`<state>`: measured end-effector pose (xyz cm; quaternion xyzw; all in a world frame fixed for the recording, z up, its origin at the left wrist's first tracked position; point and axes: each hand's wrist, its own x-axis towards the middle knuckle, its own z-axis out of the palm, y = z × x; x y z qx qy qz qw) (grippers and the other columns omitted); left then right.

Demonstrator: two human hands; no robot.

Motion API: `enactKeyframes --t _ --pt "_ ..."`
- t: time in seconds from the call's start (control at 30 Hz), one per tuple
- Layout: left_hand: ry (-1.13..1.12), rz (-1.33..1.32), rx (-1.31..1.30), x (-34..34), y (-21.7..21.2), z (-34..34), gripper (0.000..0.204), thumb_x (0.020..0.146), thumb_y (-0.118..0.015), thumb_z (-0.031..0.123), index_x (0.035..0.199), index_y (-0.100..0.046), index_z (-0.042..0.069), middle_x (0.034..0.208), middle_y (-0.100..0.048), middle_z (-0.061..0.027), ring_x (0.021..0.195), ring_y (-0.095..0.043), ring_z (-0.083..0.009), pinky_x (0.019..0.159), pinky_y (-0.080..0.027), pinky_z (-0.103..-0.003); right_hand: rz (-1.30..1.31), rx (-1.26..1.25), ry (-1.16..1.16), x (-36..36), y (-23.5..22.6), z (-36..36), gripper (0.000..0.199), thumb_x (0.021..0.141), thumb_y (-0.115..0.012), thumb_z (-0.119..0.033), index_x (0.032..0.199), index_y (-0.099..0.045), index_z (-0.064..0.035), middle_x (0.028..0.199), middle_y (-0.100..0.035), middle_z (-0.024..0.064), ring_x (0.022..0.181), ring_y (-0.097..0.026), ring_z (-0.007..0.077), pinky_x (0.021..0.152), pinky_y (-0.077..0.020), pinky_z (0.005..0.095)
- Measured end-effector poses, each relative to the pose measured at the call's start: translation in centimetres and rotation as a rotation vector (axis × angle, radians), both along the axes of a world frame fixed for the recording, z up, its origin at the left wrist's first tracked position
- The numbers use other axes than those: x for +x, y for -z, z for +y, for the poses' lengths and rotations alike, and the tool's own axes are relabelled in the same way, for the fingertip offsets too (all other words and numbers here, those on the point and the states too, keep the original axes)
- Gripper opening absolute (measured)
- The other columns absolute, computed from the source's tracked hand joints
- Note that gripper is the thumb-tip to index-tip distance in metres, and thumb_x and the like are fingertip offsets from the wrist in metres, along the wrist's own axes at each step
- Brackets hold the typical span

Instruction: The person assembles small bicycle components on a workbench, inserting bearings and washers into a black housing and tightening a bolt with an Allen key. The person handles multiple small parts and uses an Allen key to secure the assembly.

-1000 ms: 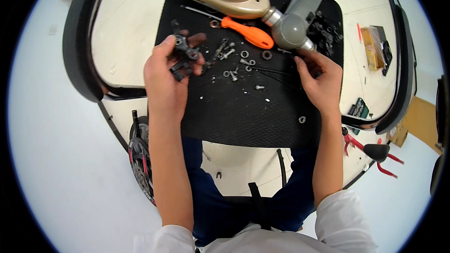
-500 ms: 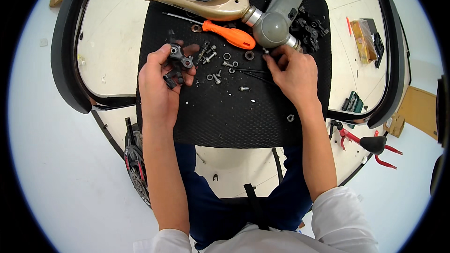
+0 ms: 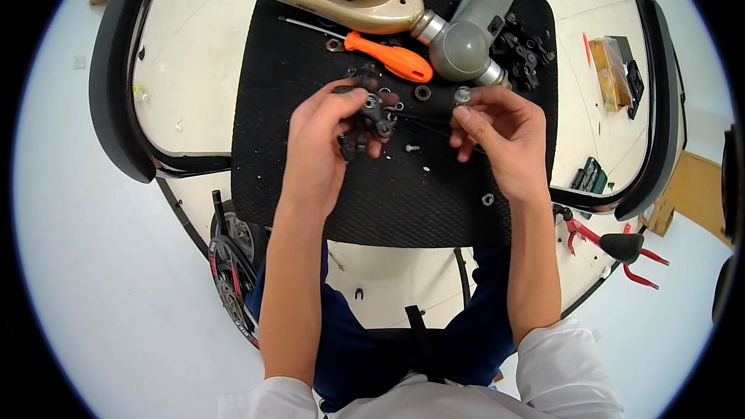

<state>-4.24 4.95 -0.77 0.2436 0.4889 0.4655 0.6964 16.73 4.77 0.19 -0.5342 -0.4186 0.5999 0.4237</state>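
Observation:
My left hand (image 3: pixel 318 132) is closed around a black jointed metal bracket (image 3: pixel 372 106), which looks like a bicycle brake part. Between thumb and fingers of my right hand (image 3: pixel 508 136) is a small silver bolt (image 3: pixel 462 95), held up off the seat. Both hands are over a black chair seat (image 3: pixel 388 209). On it, between them, lie a loose short bolt (image 3: pixel 412 148), a dark ring (image 3: pixel 422 93) and thin black rods partly hidden by my right hand. Beyond them rests an orange-handled screwdriver (image 3: pixel 388 57). My left hand hides some small hardware.
A gold bicycle fork (image 3: pixel 372 15) and a grey frame piece (image 3: pixel 459 50) lie across the far seat. Black parts (image 3: pixel 524 54) sit at far right, a silver nut (image 3: pixel 487 199) near the right edge. Armrests (image 3: pixel 109 93) flank the seat; a red forked frame (image 3: pixel 590 234) stands right.
My left hand has moved right with the bracket, now over the small hardware. The right hand has lifted the bolt away from beside the frame piece and turned it upward.

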Motion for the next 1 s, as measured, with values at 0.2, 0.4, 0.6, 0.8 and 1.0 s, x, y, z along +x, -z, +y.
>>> enactKeyframes --t 0.2,0.4,0.6,0.8,1.0 --pt "0.094 0.006 -0.027 3.5 1.0 -0.6 0.034 0.093 -0.059 0.021 0.114 -0.056 -0.005 0.085 -0.064 -0.0096 0.069 -0.062 -0.0153 0.058 -0.048 -0.027 0.046 0.014 -0.039 -0.2 0.3 -0.2 0.017 0.086 -0.068 0.003 0.101 -0.063 0.0078 0.083 -0.07 0.0123 0.07 -0.069 0.0128 0.06 -0.0553 0.0235" --pt "0.069 0.005 -0.033 4.3 1.1 -1.0 0.038 0.093 -0.064 0.021 0.118 -0.054 -0.005 0.083 -0.06 -0.0063 0.066 -0.062 -0.0116 0.053 -0.045 -0.024 -0.103 0.14 -0.046 0.1 0.7 -0.2 0.015 0.082 -0.072 0.001 0.096 -0.069 0.007 0.084 -0.071 0.008 0.068 -0.065 0.0074 0.062 -0.0533 0.0206" --pt "0.073 -0.064 -0.064 3.9 0.9 -1.1 0.032 0.097 -0.058 0.017 0.121 -0.051 -0.003 0.089 -0.061 -0.0081 0.072 -0.061 -0.0154 0.059 -0.046 -0.028 -0.366 0.361 -0.098 0.0 1.1 -0.3 0.017 0.077 -0.074 -0.001 0.093 -0.07 0.0043 0.082 -0.069 0.0071 0.067 -0.066 0.0097 0.062 -0.0526 0.0215" --pt "0.058 -0.021 -0.044 4.1 1.4 -1.6 0.032 0.098 -0.057 0.016 0.123 -0.05 -0.003 0.092 -0.06 -0.0081 0.073 -0.06 -0.0149 0.06 -0.046 -0.028 -0.545 0.471 -0.143 -0.6 1.0 -0.7 0.013 0.078 -0.072 -0.001 0.09 -0.067 0.0031 0.08 -0.065 0.0081 0.066 -0.065 0.0147 0.059 -0.0509 0.0246" --pt "0.057 0.018 0.005 3.8 1.0 -1.4 0.035 0.097 -0.06 0.018 0.123 -0.05 -0.004 0.09 -0.059 -0.0079 0.07 -0.06 -0.012 0.057 -0.047 -0.025 -0.705 0.53 -0.25 -1.2 0.9 -0.8 0.009 0.086 -0.066 -0.006 0.085 -0.062 0.0016 0.078 -0.058 0.0139 0.062 -0.06 0.0298 0.057 -0.048 0.0366"
